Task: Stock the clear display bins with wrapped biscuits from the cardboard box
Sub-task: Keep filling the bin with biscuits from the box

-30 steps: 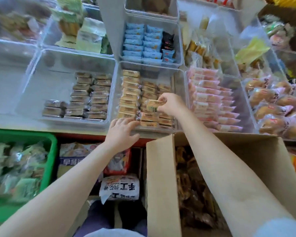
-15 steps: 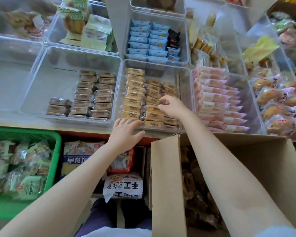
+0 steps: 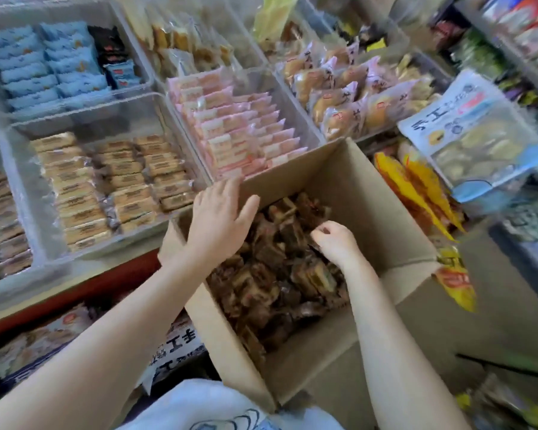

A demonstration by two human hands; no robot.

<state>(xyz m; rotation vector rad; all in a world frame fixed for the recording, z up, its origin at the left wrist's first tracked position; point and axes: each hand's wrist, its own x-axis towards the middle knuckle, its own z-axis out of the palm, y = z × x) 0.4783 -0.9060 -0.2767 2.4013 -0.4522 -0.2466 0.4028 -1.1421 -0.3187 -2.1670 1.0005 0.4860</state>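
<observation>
The open cardboard box [image 3: 357, 187] stands in front of me, full of dark wrapped biscuits [image 3: 277, 283]. My right hand [image 3: 336, 243] is down inside it, fingers curled and pinching one wrapped biscuit on top of the pile. My left hand [image 3: 218, 218] hovers flat over the box's far left corner, fingers straight, holding nothing. Just beyond that corner a clear display bin [image 3: 106, 119] holds three rows of tan wrapped biscuits [image 3: 84, 187]. At the left frame edge, another bin's biscuits [image 3: 0, 218] show partly.
Behind the box sits a bin of pink-wrapped biscuits [image 3: 236, 131], with blue packets [image 3: 44, 63] and wrapped buns [image 3: 348, 88] further off. A large blue bag [image 3: 479, 135] and yellow bags [image 3: 416, 187] crowd the box's right side. More bags [image 3: 174, 346] lie under the shelf.
Both hands left the tan biscuit bin and came back to the box; the right one went down into the biscuits. My view swung right and down.
</observation>
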